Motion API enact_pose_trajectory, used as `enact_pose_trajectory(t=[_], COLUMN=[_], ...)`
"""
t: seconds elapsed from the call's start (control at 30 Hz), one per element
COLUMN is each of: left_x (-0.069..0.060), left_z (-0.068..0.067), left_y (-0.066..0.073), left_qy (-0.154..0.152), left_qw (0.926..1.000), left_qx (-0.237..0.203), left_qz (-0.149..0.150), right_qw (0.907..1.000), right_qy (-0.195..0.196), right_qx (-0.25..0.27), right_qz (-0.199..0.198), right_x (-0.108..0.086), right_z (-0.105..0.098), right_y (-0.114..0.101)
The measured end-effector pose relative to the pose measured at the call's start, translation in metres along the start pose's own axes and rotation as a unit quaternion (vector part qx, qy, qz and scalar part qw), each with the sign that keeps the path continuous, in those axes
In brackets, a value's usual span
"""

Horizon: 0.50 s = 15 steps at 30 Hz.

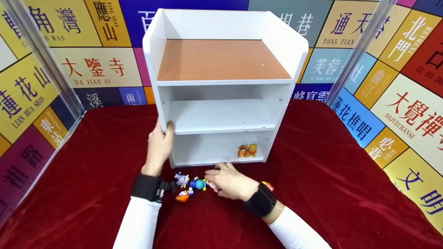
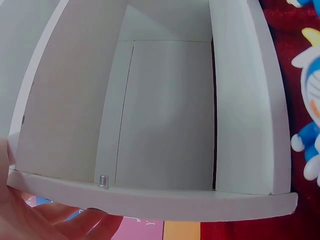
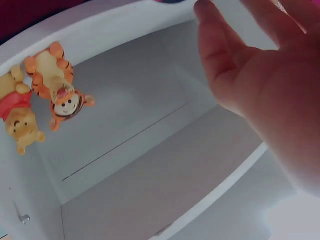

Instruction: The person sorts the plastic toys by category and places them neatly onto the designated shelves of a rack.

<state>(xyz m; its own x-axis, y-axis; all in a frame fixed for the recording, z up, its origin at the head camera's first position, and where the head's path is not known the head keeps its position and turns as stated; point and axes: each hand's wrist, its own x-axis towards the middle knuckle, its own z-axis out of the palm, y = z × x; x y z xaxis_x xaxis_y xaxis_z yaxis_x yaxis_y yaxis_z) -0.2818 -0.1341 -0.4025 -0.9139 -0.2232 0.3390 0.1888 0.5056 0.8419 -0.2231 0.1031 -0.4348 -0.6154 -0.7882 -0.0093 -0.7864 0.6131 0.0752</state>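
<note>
A white shelf unit (image 1: 221, 130) with a brown top board stands in front of me. My left hand (image 1: 161, 143) grips its left side panel, thumb at the front edge and fingers behind the panel in the left wrist view. My right hand (image 1: 230, 181) is low before the unit, fingers loosely extended over a pink figurine (image 1: 212, 186), which it partly covers. Left of that lie a teal-and-blue figurine (image 1: 198, 184), a lilac figurine (image 1: 181, 180) and an orange figurine (image 1: 183, 196). On the bottom shelf sit a tiger figurine (image 3: 56, 82) and a yellow bear figurine (image 3: 22, 112).
Dark red cloth (image 1: 93, 180) covers the surface under everything. Panels with large printed characters (image 1: 93, 67) enclose the back and sides, with metal posts at the corners. A small red-and-yellow thing (image 1: 268, 186) shows beside the right wristband.
</note>
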Motion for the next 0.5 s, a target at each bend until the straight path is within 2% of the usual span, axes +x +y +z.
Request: enact_pose_trajectory(t=[0.1, 0.17, 0.5], left_x=[0.0001, 0.0002, 0.0006], left_z=[-0.0001, -0.0001, 0.0005], left_y=[0.0011, 0.0012, -0.0005], left_qy=[-0.001, -0.002, 0.001], left_qw=[1.0000, 1.0000, 1.0000], left_qx=[-0.001, 0.000, 0.004], left_qz=[0.002, 0.004, 0.000], right_qw=[0.9990, 0.9984, 0.9996], right_qy=[0.040, 0.049, 0.005], right_qx=[0.006, 0.013, 0.028], right_qz=[-0.019, -0.023, 0.000], right_x=[0.0003, 0.0007, 0.0020], right_z=[0.0024, 0.0032, 0.0001], right_y=[-0.0007, -0.0011, -0.0036])
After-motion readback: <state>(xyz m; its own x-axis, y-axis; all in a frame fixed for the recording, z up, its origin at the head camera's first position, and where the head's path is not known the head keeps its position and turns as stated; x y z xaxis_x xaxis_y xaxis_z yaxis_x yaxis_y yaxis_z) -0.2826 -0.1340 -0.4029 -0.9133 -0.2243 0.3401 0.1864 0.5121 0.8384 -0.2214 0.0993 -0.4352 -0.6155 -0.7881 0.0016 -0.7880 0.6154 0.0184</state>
